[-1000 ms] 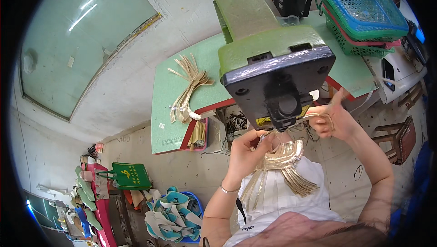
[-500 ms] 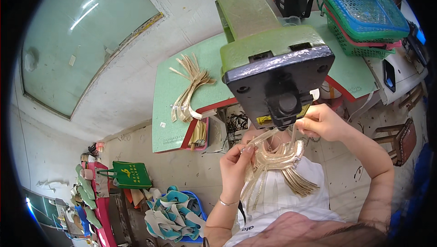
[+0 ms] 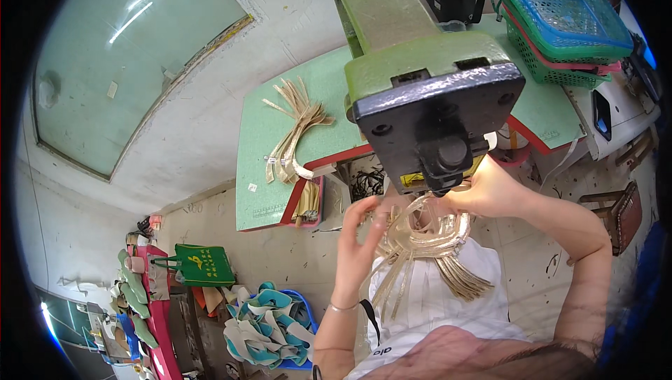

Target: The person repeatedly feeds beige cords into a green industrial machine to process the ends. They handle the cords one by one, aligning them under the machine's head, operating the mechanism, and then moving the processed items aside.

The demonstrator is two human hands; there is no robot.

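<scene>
A bunch of gold straps point(image 3: 427, 245) hangs in a curve in front of my white clothes, its loose ends fanning downward. Over it juts the black-fronted head of a green machine point(image 3: 434, 128). My right hand point(image 3: 483, 192) is closed at the machine's lower tip, pinching a gold strap; its fingertips are partly hidden by the machine head. Left of the bunch, my left hand point(image 3: 358, 243) is raised with thumb and forefinger apart and nothing visible between them. A second bundle of gold straps point(image 3: 290, 138) lies on the green table point(image 3: 255, 198).
Stacked plastic baskets point(image 3: 560, 12) stand at the back right, near a phone point(image 3: 601, 114). Below the table's left part is a pink bin point(image 3: 318, 205) of strips. On the floor are a blue basket point(image 3: 308, 310) of teal and white pieces and a stool point(image 3: 619, 219).
My left hand has let go of the strap it was pinching and opened, shifting slightly left and up. My right hand has moved slightly left, closer under the machine head.
</scene>
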